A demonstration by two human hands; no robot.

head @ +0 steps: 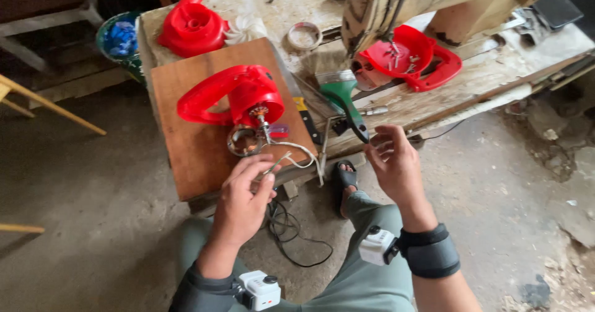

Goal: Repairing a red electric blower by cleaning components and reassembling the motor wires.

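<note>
My left hand [245, 195] pinches the thin white wires [296, 152] that trail from a red blower motor housing [238, 96] lying on a brown wooden board [189, 147]. A metal coil ring [243, 141] and exposed shaft sit at the housing's lower end. My right hand [395, 163] hovers with fingers spread, holding nothing, just below a green-handled brush [344, 100].
A red fan casing [191, 26] and white impeller [246, 28] lie at the bench's back left. Another red cover [412, 61] holds screws beneath an old sewing machine [421, 2]. A tape ring [304, 36], a black cable [291, 234] on the floor, my sandalled foot [345, 185].
</note>
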